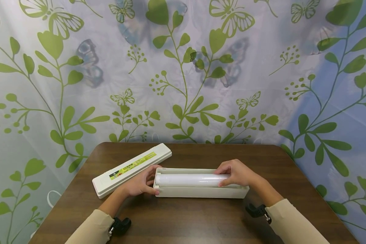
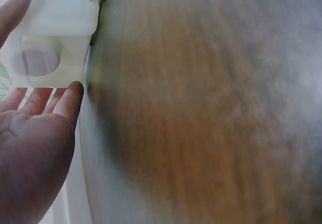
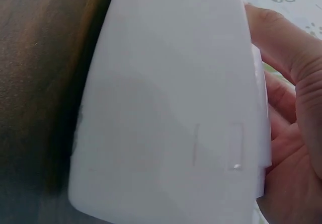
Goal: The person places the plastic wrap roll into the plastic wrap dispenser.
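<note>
White roll [image 1: 192,180] already lies in the open dispenser tray [image 1: 201,192]; left hand [image 1: 140,184] and right hand [image 1: 236,173] clasp both, lid [image 1: 131,168] still off beside it.

A: Where is free room found on the desk [image 1: 201,220]?

B: The front strip and the far right are left bare. The middle is blocked by the open dispenser box [image 1: 201,192], and the left rear is taken by its lid [image 1: 131,168], laid slantwise just beside it.
</note>
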Demonstrator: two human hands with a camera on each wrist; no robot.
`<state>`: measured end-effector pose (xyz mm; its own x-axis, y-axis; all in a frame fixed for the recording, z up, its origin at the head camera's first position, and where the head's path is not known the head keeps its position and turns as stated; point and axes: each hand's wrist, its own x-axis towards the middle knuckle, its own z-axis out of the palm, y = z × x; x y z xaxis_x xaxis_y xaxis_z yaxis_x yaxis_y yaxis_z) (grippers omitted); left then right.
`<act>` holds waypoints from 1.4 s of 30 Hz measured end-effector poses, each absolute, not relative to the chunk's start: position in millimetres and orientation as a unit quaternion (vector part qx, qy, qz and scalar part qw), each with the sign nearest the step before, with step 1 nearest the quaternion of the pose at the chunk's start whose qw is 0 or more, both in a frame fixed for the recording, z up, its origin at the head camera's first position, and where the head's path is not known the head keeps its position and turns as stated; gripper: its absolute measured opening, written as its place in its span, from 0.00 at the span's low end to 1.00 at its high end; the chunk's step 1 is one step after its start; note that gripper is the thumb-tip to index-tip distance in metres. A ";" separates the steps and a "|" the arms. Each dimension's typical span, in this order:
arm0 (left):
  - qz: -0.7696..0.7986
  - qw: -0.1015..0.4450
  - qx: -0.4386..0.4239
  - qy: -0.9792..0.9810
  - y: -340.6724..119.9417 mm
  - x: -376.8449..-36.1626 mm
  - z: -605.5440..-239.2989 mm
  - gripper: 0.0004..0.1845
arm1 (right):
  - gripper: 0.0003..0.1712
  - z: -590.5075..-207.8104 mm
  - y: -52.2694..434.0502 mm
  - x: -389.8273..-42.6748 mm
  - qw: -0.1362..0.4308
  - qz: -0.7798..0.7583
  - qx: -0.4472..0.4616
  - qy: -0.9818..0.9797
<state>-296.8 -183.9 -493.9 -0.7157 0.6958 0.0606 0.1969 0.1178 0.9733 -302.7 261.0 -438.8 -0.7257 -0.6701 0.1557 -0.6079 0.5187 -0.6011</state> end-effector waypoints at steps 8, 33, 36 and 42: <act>0.588 0.217 0.310 0.715 -183.5 -296.5 -493.8 0.47 | 0.21 -442.1 261.1 -299.1 0.028 -0.323 -0.358 0.876; 0.575 0.208 0.321 0.723 -184.6 -298.4 -493.1 0.47 | 0.23 -448.2 264.2 -296.6 0.038 -0.322 -0.320 0.890; 0.576 0.208 0.320 0.723 -184.5 -298.2 -492.9 0.47 | 0.24 -449.4 264.5 -295.8 0.031 -0.323 -0.321 0.890; 0.580 0.208 0.320 0.719 -184.2 -296.7 -492.1 0.47 | 0.25 -452.7 265.5 -294.5 0.023 -0.322 -0.323 0.890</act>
